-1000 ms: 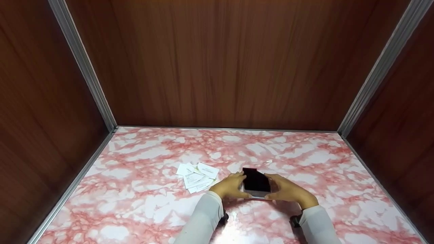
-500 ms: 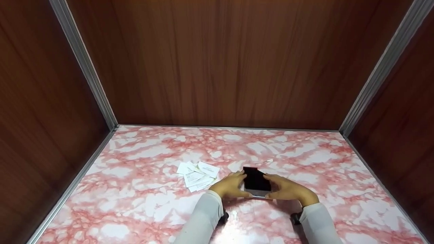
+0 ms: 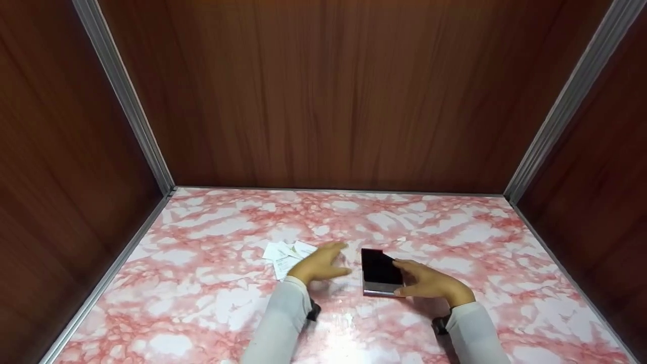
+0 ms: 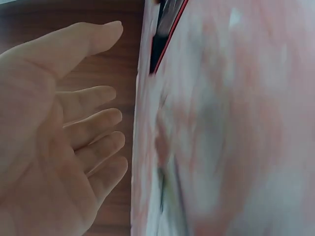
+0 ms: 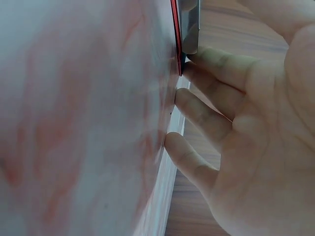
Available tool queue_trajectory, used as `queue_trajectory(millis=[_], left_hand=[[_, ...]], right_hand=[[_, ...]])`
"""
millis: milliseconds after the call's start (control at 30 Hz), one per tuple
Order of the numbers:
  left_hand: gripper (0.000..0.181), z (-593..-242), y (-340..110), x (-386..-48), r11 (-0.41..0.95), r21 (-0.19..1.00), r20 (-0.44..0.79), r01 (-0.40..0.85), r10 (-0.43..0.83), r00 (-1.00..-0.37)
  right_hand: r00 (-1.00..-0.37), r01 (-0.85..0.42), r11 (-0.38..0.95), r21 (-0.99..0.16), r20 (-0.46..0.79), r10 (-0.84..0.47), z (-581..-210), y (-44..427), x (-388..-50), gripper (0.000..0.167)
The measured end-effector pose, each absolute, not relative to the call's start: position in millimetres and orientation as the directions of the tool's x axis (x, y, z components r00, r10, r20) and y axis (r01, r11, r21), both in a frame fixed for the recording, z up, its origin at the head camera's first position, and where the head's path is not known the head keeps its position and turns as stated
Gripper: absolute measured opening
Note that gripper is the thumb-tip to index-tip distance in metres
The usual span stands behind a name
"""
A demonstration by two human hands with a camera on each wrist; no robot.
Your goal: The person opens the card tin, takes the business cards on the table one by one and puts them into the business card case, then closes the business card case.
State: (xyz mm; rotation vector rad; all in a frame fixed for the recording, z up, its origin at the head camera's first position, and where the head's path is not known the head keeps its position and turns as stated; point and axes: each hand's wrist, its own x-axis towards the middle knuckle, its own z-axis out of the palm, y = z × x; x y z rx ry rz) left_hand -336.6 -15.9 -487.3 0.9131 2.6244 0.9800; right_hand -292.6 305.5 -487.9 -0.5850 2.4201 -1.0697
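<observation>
A flat black case [image 3: 382, 268] with a silver front edge and red trim lies on the table. My right hand [image 3: 429, 282] touches its right side, thumb at the near corner and fingertips farther up; in the right wrist view, fingertips [image 5: 197, 56] meet the case's edge [image 5: 189, 29]. Left of the case, my left hand [image 3: 321, 264] hovers with fingers spread and nothing in it, over the right part of a fan of white printed cards [image 3: 285, 260]. The left wrist view has that hand [image 4: 59, 118] empty, the case [image 4: 165, 37] beyond the thumb.
A red and white marbled table [image 3: 202, 303] fills the lower view. Dark wood-grain panels [image 3: 323, 101] stand at its back and sides, with grey metal posts [image 3: 129, 101] at the back corners.
My left hand has let go of the case's left side and moved left, and now covers part of the cards. My right hand and the case have stayed in place.
</observation>
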Motion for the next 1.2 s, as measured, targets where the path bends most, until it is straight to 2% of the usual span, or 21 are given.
queue_trajectory(millis=[133, 433, 900, 1200], left_hand=[[0.077, -483, -41, -340, 0.623, 0.644, 0.044, 0.443, 0.548, -0.835], [0.078, -483, -78, -348, 0.77, 0.54, -0.007, 0.34, 0.409, -0.913], [0.08, -489, -79, -350, 0.848, 0.46, -0.048, 0.261, 0.318, -0.947], [0.083, -493, -72, -351, 0.862, 0.453, -0.052, 0.227, 0.28, -0.959]], right_hand=[[-0.817, -0.206, 0.617, -0.759, -0.213, -0.535, -488, 305, -293, 0.084], [-0.812, -0.211, 0.617, -0.758, -0.215, -0.542, -488, 306, -294, 0.083], [-0.825, -0.215, 0.631, -0.746, -0.207, -0.526, -490, 306, -293, 0.086], [-0.827, -0.214, 0.627, -0.749, -0.202, -0.524, -490, 305, -294, 0.086]])
